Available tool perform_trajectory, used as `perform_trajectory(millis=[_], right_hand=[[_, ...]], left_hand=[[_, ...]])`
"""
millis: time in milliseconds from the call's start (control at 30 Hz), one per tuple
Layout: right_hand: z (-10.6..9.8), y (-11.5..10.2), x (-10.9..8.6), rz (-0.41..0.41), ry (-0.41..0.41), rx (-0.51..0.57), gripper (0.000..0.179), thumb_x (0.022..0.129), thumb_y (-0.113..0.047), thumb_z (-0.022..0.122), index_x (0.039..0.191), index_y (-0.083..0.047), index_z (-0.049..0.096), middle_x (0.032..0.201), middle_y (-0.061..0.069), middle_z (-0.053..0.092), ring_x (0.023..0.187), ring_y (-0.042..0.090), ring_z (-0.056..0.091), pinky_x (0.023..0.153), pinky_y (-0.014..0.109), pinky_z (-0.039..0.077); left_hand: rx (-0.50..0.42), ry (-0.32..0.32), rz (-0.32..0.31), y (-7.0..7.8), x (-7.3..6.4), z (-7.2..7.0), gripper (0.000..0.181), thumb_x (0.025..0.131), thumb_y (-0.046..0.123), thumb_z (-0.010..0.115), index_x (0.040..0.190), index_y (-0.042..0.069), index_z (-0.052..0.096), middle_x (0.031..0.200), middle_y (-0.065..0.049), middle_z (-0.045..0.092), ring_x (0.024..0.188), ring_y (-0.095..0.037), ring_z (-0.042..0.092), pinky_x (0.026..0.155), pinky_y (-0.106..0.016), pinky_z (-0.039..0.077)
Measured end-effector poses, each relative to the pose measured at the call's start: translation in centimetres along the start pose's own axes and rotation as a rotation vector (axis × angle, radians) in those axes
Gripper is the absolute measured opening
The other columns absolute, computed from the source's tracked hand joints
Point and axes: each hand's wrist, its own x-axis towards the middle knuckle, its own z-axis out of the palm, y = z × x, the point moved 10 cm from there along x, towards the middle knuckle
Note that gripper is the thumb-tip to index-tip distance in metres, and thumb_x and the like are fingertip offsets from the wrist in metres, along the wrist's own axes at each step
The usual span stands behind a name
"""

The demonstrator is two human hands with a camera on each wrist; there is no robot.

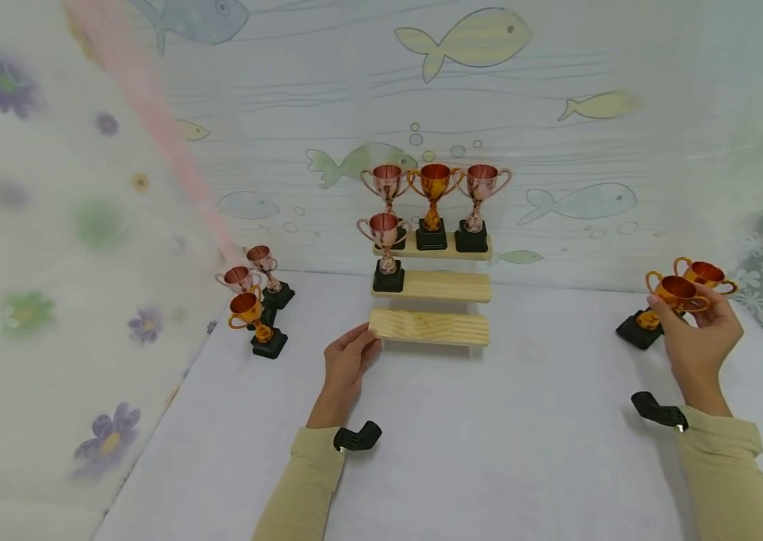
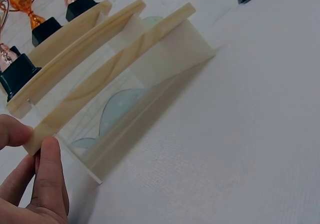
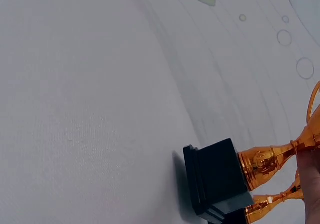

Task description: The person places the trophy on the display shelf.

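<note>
My left hand (image 1: pixel 347 361) pinches the left end of the lowest board of a three-tier wooden shelf (image 1: pixel 430 327), thumb above and fingers beneath. A pink-gold trophy (image 1: pixel 386 252) stands at the left of the middle board. Along the top board are another pink-gold trophy (image 1: pixel 388 180), a gold trophy (image 1: pixel 434 197) and a third pink-gold one (image 1: pixel 479 199). Off to the right, my right hand (image 1: pixel 702 342) grips a gold trophy (image 3: pixel 220 176) by its upper part, its black base tilted. A second gold trophy (image 1: pixel 706 272) is just behind, partly hidden by the first and the hand.
On the left of the white table (image 1: pixel 523 451) stand two pink-gold trophies (image 1: pixel 262 259) and a gold trophy (image 1: pixel 246 309), close together. A fish-patterned curtain (image 1: pixel 354 90) hangs behind, and a flowered one (image 1: pixel 49 248) borders the left side.
</note>
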Motion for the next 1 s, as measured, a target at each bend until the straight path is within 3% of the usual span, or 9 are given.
perform_trajectory(millis=[333,567,800,1000], right_hand=[[1.8,-1.6,-1.1,-0.041,-0.082,-0.116,0.053,0.078,0.006,0.082,0.128,-0.005,0.067,0.105,-0.013,0.064,0.093,0.001,0.062,0.082,0.005,0.052],[3.3,-2.8,-2.3,-0.041,-0.149,-0.056,0.052,0.076,0.012,0.082,0.124,-0.004,0.069,0.101,-0.01,0.067,0.091,0.002,0.064,0.08,0.006,0.053],[5.3,-4.0,-3.7,-0.127,-0.216,-0.122,0.052,0.074,0.013,0.082,0.123,0.002,0.068,0.1,-0.014,0.066,0.084,0.003,0.06,0.077,0.006,0.054],[6.7,-4.0,-4.7,-0.118,-0.268,-0.127,0.053,0.074,0.013,0.083,0.124,0.002,0.068,0.104,-0.015,0.066,0.087,0.002,0.062,0.076,0.006,0.054]], left_hand=[[0.021,0.0,-0.005,0.1,-0.1,0.0,0.033,0.096,0.001,0.064,0.128,-0.006,0.065,0.121,-0.018,0.065,0.095,-0.015,0.07,0.085,-0.023,0.061],[0.016,-0.002,-0.007,0.1,-0.1,0.0,0.033,0.096,0.001,0.064,0.128,-0.006,0.065,0.119,-0.018,0.066,0.094,-0.014,0.07,0.085,-0.023,0.061],[0.011,0.003,0.003,0.1,-0.1,0.0,0.032,0.096,0.0,0.065,0.127,-0.007,0.065,0.119,-0.018,0.066,0.093,-0.015,0.07,0.084,-0.023,0.061],[-0.008,-0.002,0.001,0.1,-0.2,0.1,0.032,0.095,-0.001,0.065,0.126,-0.008,0.065,0.115,-0.017,0.066,0.091,-0.014,0.07,0.083,-0.024,0.061]])
